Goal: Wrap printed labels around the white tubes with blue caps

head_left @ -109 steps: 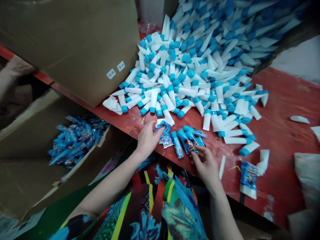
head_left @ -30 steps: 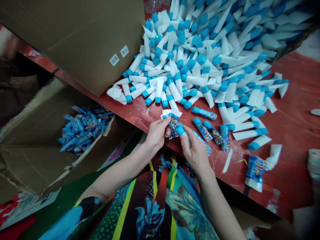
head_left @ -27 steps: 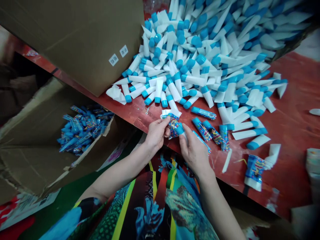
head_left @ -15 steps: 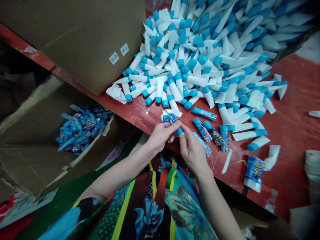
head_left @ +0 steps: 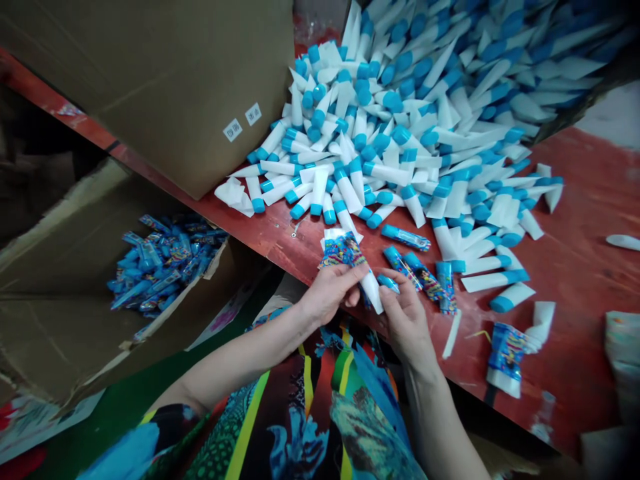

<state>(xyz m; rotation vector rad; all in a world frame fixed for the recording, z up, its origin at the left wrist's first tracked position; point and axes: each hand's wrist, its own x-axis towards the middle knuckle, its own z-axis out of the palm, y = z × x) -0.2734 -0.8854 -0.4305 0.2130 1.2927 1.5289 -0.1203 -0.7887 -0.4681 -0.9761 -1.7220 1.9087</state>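
My left hand [head_left: 337, 290] is closed on a small stack of printed blue wrappers [head_left: 343, 248], whose pale ends stick out beyond the fingers. A narrow white piece [head_left: 371, 291] slants down from that hand toward my right one. Between the fingertips of my right hand [head_left: 407, 310] is a small tube with a shiny blue end [head_left: 388, 283]; the rest of it is hidden. Just beyond, on the red table [head_left: 580, 267], lie several tubes in printed wrappers [head_left: 406, 237]. Behind them spreads a big heap of white tubes with blue caps [head_left: 395, 157].
A tall cardboard box [head_left: 165, 87] stands on the table at the left. Below the edge, an open carton [head_left: 60, 293] holds many wrapped blue tubes [head_left: 160, 260]. At the right lie another printed wrapper stack [head_left: 507, 353] and a white strip [head_left: 453, 335].
My hands have come slightly apart, the right one shifting right with the blue-ended tube. The white piece now shows between them, and more of the wrapper stack is visible. The view has shifted slightly.
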